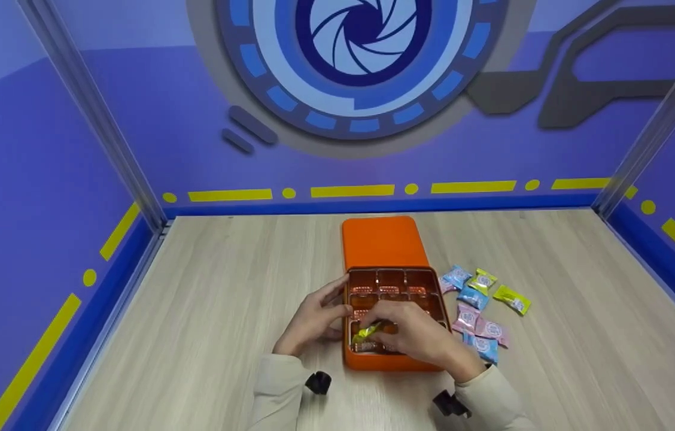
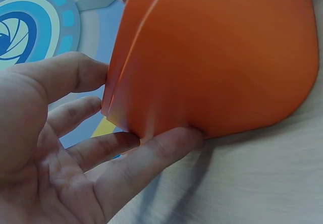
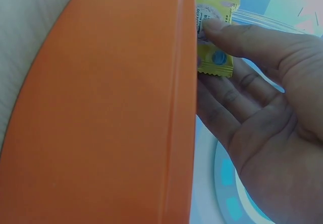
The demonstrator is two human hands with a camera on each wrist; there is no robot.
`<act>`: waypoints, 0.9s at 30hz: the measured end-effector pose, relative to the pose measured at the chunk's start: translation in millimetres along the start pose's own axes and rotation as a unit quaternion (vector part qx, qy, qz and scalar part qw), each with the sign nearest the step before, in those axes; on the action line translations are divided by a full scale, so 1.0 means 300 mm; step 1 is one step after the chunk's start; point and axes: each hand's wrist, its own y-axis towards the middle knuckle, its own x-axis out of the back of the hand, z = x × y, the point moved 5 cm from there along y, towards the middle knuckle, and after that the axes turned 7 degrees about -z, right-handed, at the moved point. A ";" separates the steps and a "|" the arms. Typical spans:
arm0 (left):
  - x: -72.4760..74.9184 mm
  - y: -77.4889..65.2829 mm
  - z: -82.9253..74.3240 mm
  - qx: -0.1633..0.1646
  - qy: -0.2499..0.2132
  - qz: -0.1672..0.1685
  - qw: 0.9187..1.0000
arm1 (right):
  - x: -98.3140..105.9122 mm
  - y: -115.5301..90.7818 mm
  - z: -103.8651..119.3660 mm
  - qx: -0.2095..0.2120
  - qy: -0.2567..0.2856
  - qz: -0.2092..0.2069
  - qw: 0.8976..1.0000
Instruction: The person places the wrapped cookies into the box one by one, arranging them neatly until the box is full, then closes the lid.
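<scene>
An orange box [image 1: 394, 363] with a clear divided insert stands on the table, its orange lid side [image 1: 382, 242] lying flat behind it. In the right wrist view, my right hand [image 3: 282, 113] pinches a wrapped yellow candy [image 3: 214, 57] between thumb and fingers. The head view has this hand [image 1: 412, 335] over the near left compartments, partly hiding them. My left hand [image 1: 313, 317] rests against the box's left side. Its fingers, fairly straight, touch the orange wall [image 2: 217, 57] in the left wrist view, with the thumb near the rim.
Right of the box lies a loose group of wrapped candies: yellow ones [image 1: 512, 300], blue ones [image 1: 473, 297] and pink ones [image 1: 467, 317]. Purple and blue printed panels [image 1: 134, 120] enclose the light wooden table [image 1: 224, 269] at the back and sides.
</scene>
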 end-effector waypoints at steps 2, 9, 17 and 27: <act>0.001 -0.001 -0.001 0.000 0.004 -0.001 1.000 | -0.002 0.000 -0.001 0.004 -0.001 0.001 1.000; 0.000 0.000 0.001 -0.002 -0.008 0.008 1.000 | -0.001 0.001 0.000 0.008 -0.008 0.002 1.000; 0.004 -0.002 0.000 -0.003 -0.010 0.007 1.000 | 0.003 0.003 0.005 0.008 -0.013 0.012 1.000; 0.001 0.000 0.000 -0.002 -0.014 0.010 1.000 | 0.009 0.000 0.021 0.020 -0.033 0.016 0.999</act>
